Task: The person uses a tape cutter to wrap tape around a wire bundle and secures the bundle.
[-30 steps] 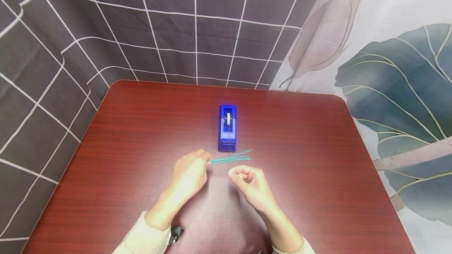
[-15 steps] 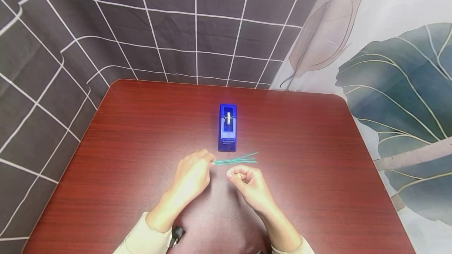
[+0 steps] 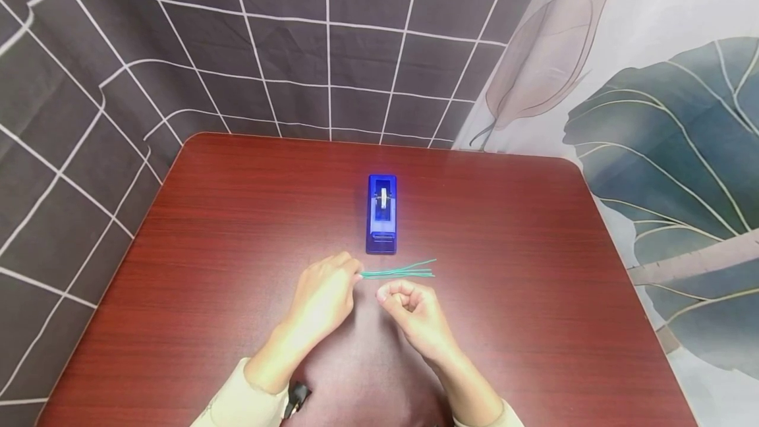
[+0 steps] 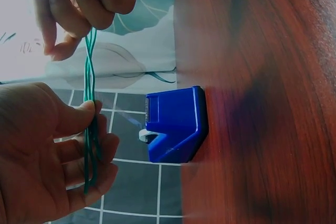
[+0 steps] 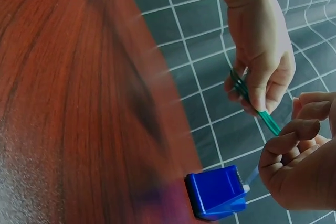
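Observation:
My left hand [image 3: 326, 292] pinches a bundle of several thin green wires [image 3: 403, 273] between thumb and fingers. Their free ends fan out to the right in the head view, and the other ends lie against the curled fingers in the left wrist view [image 4: 90, 150]. My right hand [image 3: 415, 312] is just below the free ends, thumb and index fingertips together, other fingers curled; no object shows between them. Beyond both hands stands a blue tape dispenser [image 3: 382, 215] with a small white roll. A faint clear strip [image 4: 123, 113] reaches up from it.
The dispenser stands on a dark red wooden table [image 3: 504, 249]. A grey curtain with white grid lines [image 3: 284, 38] hangs behind and to the left; a white leaf-print curtain [image 3: 658, 150] hangs at the right. A small black object [image 3: 296, 399] shows by the left cuff.
My left hand has shifted slightly right with the wires, so their free ends reach farther right. My right hand has moved slightly left and the dispenser has stayed put.

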Demonstrator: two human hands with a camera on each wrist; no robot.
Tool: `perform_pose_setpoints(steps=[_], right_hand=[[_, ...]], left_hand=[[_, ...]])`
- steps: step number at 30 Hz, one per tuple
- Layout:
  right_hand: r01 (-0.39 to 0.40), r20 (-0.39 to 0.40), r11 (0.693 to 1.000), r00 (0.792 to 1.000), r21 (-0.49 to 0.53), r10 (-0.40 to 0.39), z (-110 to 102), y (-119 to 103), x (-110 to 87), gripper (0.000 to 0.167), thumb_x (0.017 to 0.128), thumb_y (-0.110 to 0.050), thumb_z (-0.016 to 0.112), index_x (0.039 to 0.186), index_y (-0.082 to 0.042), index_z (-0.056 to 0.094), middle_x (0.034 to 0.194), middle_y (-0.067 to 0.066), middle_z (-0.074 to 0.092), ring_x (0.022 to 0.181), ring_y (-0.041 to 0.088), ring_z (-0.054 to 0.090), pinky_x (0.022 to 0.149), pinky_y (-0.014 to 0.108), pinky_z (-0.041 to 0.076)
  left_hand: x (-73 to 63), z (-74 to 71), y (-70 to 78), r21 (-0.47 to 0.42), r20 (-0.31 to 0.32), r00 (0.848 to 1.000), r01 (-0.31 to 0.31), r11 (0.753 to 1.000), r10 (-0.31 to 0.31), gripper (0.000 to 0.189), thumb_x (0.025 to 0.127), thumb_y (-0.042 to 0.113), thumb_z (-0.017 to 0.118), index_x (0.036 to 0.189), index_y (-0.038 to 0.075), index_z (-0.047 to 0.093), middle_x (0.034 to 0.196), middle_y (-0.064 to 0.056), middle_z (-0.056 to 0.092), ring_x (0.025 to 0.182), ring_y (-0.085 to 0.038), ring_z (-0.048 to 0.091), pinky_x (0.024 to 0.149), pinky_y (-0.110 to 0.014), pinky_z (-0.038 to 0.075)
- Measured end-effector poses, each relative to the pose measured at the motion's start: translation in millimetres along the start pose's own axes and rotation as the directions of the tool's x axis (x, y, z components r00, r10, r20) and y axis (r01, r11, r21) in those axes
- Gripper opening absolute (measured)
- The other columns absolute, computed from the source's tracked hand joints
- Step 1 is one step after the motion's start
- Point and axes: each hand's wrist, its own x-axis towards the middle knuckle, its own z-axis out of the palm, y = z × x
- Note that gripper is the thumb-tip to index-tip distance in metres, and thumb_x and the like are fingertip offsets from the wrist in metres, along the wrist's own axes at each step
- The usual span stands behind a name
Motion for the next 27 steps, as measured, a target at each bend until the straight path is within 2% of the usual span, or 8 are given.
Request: perform_pose_setpoints(steps=[10, 16, 27], right_hand=[[-0.065, -0.034, 0.994, 0.997, 0.092, 0.068, 3.9, 0.7, -2.2, 0.029, 0.094, -0.006, 0.067, 0.101, 0.022, 0.062, 0.057, -0.009, 0.046, 0.05, 0.001, 0.032, 0.047, 0.017, 0.026], [-0.132, -0.079, 0.977, 0.986, 0.167, 0.147, 7.0, 1.0, -3.5, 0.027, 0.093, -0.006, 0.069, 0.101, 0.019, 0.064, 0.056, -0.008, 0.046, 0.051, 0.001, 0.032, 0.047, 0.018, 0.025], [-0.183, -0.095, 0.947, 0.972, 0.265, 0.215, 9.7, 3.2, -3.4, 0.015, 0.091, -0.004, 0.069, 0.097, 0.01, 0.069, 0.056, -0.009, 0.046, 0.048, 0.001, 0.031, 0.047, 0.019, 0.025]], left_hand=[[-1.6, -2.1, 1.6, -0.015, -0.017, 1.0, -0.02, 1.0, 0.02, 0.009, 0.082, 0.007, 0.078, 0.085, 0.011, 0.07, 0.076, 0.002, 0.06, 0.072, -0.023, 0.065, 0.063, -0.037, 0.051], [-3.1, -3.3, 2.3, -0.012, -0.031, 0.999, -0.038, 0.999, 0.038, 0.012, 0.08, 0.008, 0.08, 0.085, 0.012, 0.07, 0.077, 0.002, 0.06, 0.071, -0.022, 0.064, 0.063, -0.037, 0.051], [-4.7, -5.7, 4.6, 0.008, -0.04, 0.997, -0.066, 0.998, 0.066, 0.009, 0.082, 0.01, 0.079, 0.084, 0.012, 0.071, 0.076, 0.003, 0.06, 0.07, -0.021, 0.064, 0.062, -0.036, 0.051]])
